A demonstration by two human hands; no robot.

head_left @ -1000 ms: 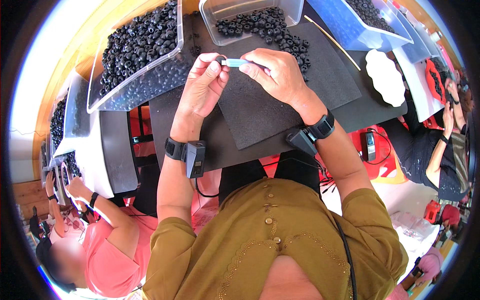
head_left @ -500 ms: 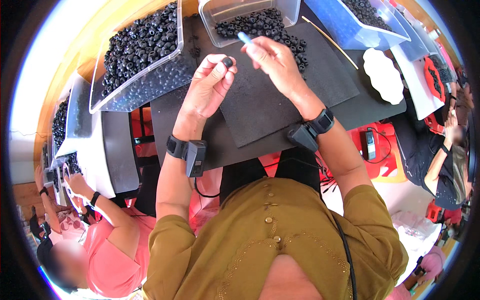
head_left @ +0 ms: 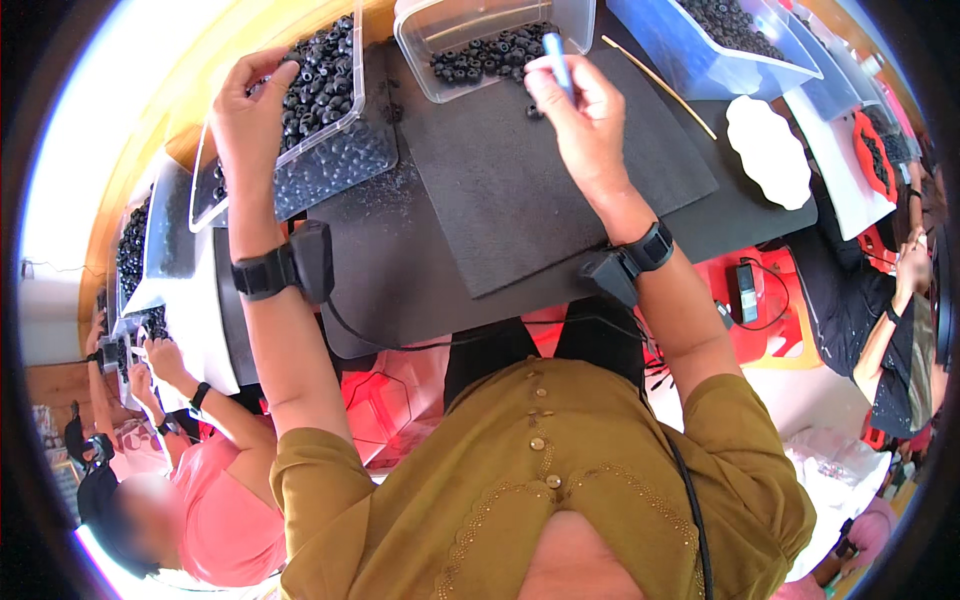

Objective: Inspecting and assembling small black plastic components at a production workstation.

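My left hand [head_left: 250, 105] is over the large clear bin [head_left: 357, 60] at the far left, which is heaped with small black round parts with holes [head_left: 325, 75]. Its thumb and fingers are bent toward each other, and whatever lies between them is hidden. In my right hand [head_left: 585, 115], closed and raised above the dark mat [head_left: 500, 205], is a slim light-blue stick-like tool [head_left: 557, 62] pointing up. Behind that hand, the tipped clear bin [head_left: 430, 85] holds more black parts [head_left: 480, 55], and a few lie beside the hand.
A thin wooden stick [head_left: 660, 85] and a white scalloped plate [head_left: 768, 152] lie right of the mat on the dark table [head_left: 390, 290]. A blue bin [head_left: 720, 60] of black parts stands at the far right. People work at both sides. A cable hangs from my left wrist device.
My left hand has moved left from mid-table to over the left bin; the black round part it held no longer shows. My right hand has shifted slightly right, its blue tool now more upright.
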